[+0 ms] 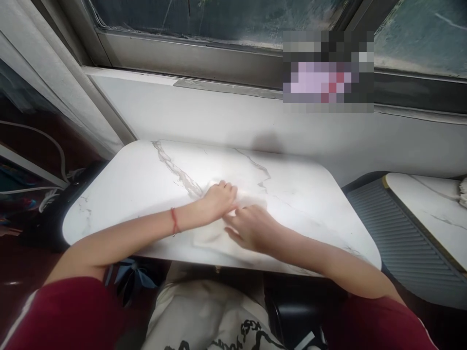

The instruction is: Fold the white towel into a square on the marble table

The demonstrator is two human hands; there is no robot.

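A thin white sheet [209, 239], cloth or paper, lies on the white marble-patterned table [302, 194]. It is so close in colour to the tabletop that its edges are hard to follow. My left hand [220, 199], with a red string bracelet at the wrist, has its fingers curled over the upper part of this sheet. Just beside it and slightly nearer to me, my right hand [253, 227] is bent inward with its fingers gathered on the sheet. The two hands almost touch, and their fingertips are partly hidden.
Behind the table stands a white wall [182, 112] below a metal-framed window [204, 63]. A ribbed grey cabinet [394, 233] with a marble-patterned top is at the right. White cables [54, 146] hang at the left. A blurred-out patch covers part of the windowsill.
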